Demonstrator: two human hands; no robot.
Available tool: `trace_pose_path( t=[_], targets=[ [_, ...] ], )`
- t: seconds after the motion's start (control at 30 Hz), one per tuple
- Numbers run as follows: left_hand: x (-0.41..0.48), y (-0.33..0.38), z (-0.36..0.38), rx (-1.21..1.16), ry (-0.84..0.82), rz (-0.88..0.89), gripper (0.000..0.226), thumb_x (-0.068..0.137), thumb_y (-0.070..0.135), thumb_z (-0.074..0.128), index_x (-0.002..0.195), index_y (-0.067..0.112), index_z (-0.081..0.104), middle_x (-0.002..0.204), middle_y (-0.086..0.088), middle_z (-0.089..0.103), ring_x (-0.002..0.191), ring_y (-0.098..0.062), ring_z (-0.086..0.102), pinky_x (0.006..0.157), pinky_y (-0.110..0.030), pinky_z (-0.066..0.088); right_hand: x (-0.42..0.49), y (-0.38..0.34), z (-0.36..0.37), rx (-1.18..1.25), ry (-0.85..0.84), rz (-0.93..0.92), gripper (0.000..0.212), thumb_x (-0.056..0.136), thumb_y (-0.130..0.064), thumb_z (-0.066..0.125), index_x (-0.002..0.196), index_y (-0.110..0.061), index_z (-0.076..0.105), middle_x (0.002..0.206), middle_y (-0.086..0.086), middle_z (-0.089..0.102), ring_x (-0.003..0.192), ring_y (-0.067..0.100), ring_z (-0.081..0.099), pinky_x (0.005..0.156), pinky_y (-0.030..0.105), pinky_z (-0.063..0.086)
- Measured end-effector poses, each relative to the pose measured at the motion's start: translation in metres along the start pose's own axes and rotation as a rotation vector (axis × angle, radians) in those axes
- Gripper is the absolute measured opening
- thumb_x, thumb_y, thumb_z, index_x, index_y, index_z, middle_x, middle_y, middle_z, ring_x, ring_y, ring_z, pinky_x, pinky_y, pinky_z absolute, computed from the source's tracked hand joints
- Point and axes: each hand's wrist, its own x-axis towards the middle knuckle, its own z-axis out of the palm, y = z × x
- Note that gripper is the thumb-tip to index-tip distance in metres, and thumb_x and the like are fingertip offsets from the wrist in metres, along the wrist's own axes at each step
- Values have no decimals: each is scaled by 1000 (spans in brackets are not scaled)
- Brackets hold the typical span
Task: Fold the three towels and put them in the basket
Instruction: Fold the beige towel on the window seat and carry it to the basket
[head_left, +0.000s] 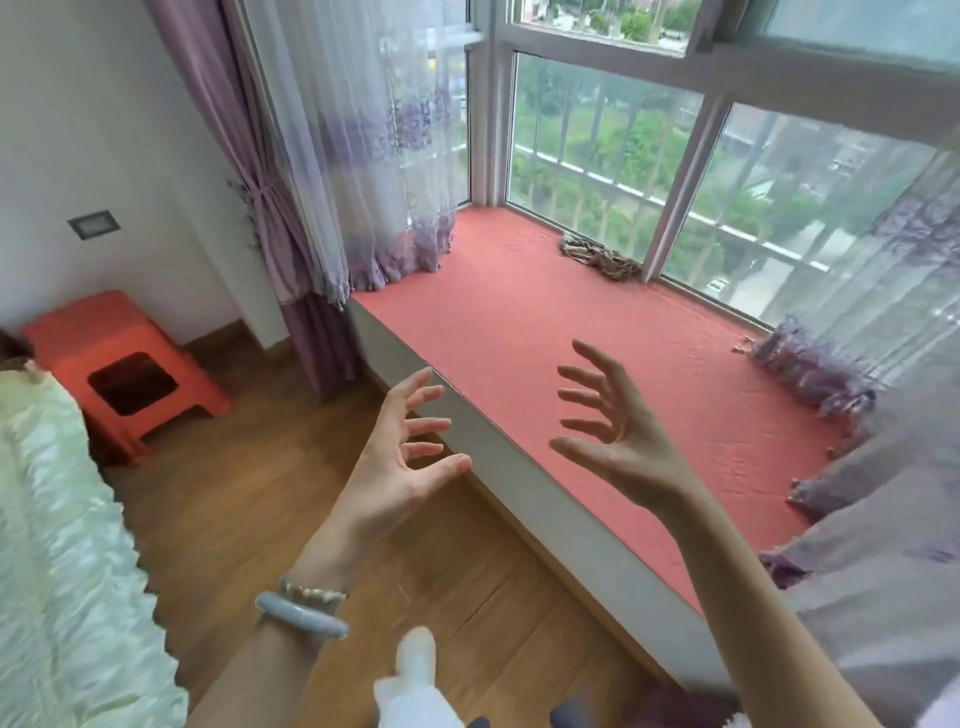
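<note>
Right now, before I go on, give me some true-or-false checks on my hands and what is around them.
1. The left hand and right hand are open, fingers spread, and hold nothing. True.
2. The left wrist is bare. False: it wears bracelets.
3. An orange stool stands on the wooden floor to the left. True.
4. The mat on the window seat is blue. False: the mat is red.
5. A crumpled cloth lies on the stool. False: the patterned cloth lies on the mat, by the window glass.
</note>
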Motion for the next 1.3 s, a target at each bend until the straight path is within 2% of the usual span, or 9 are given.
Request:
trace_pose_path(
  t=[0.13,0.3,0.43,0.53,0.6,0.67,0.8,1.07,1.3],
  targets=[
    [76,-28,-26,12,-39,-2,85,75,10,77,139,39,29,135,13,45,112,-7,56,89,-27,52,73,17,9,-2,35,22,83,70,-18,70,137,-44,28,131,-10,48,118,4,51,92,26,50],
    [184,-57,-65,37,-166,16,87,72,18,78,139,40,28,133,16,45,112,-6,56,91,-30,51,168,38,19,14,149,59,85,75,-5,73,136,-42,28,132,-4,48,119,7,52,93,28,49],
    [267,-72,-98,36,-239,25,90,66,25,79,138,45,29,132,17,47,110,-7,58,91,-32,51,238,44,27,27,238,96,83,69,-15,71,131,-51,30,130,-7,49,117,5,53,91,27,50],
    [323,-82,-114,46,-284,28,90,64,34,79,137,45,29,132,16,47,110,-8,58,90,-31,51,280,48,30,30,289,130,83,69,-16,71,132,-49,29,130,-7,49,117,5,53,91,26,50],
    [355,-89,-116,50,-312,30,89,68,24,81,139,41,29,132,14,47,109,-7,58,90,-30,51,304,52,28,25,319,151,83,70,-15,72,134,-45,29,130,-6,49,117,6,53,91,27,50],
    [386,-97,-114,50,-349,36,88,72,14,80,139,40,28,133,12,47,109,-6,58,90,-30,51,326,58,23,20,343,171,84,73,-9,73,135,-44,28,131,-2,48,118,8,52,93,30,50],
    [444,-113,-98,62,-413,48,89,72,15,80,139,40,27,134,10,46,108,-6,58,89,-26,52,369,76,8,19,381,196,83,72,-10,72,131,-50,28,131,-2,47,118,8,52,93,28,49],
    [569,-126,-52,80,-468,60,88,73,11,78,140,33,26,132,7,46,105,-7,59,87,-26,53,466,120,-35,42,437,252,85,76,3,71,140,-34,28,132,0,47,118,11,52,95,32,49],
    [673,-136,-6,63,-526,48,86,73,8,77,139,33,28,132,6,47,105,-9,59,87,-26,52,536,151,-89,45,500,302,83,76,3,70,138,-35,30,132,-2,48,117,8,51,95,30,48]
  ],
)
